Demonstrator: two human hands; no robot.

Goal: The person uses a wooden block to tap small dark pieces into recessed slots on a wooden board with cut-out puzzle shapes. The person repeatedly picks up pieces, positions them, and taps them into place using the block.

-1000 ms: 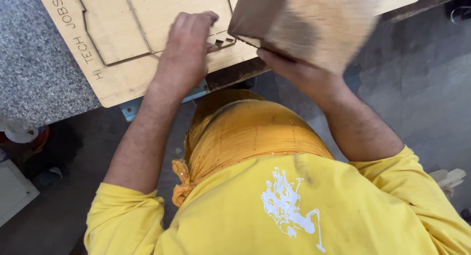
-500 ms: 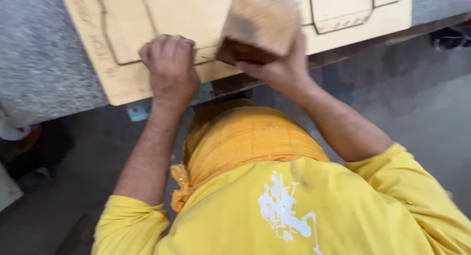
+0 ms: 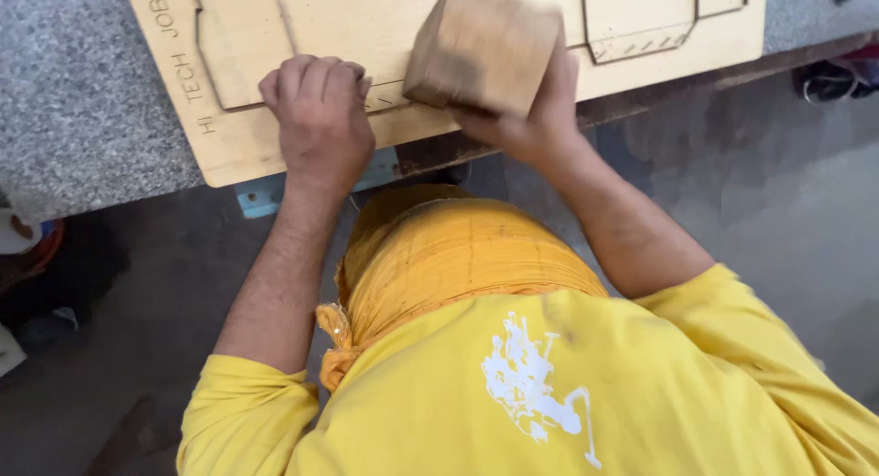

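Note:
A pale plywood board (image 3: pixel 275 156) with thin cut outlines and printed letters lies on a speckled grey stone table (image 3: pixel 82 101). My left hand (image 3: pixel 319 119) rests on the board near its front edge, its fingers curled into a fist over a cut line. I cannot see anything inside it. My right hand (image 3: pixel 536 110) grips a worn wooden block (image 3: pixel 481 46) from below and holds it just above the board, to the right of my left hand.
My yellow shirt (image 3: pixel 568 384) and yellow head cloth (image 3: pixel 449 256) fill the lower middle. A blue bracket (image 3: pixel 261 194) sticks out under the table edge. Dark grey floor (image 3: pixel 787 192) lies to the right, and red and white objects (image 3: pixel 23 238) sit at the far left.
The wooden block has come down from a raised, blurred position to just over the board. My left hand has gone from flat fingers to a closed fist near the board's front edge.

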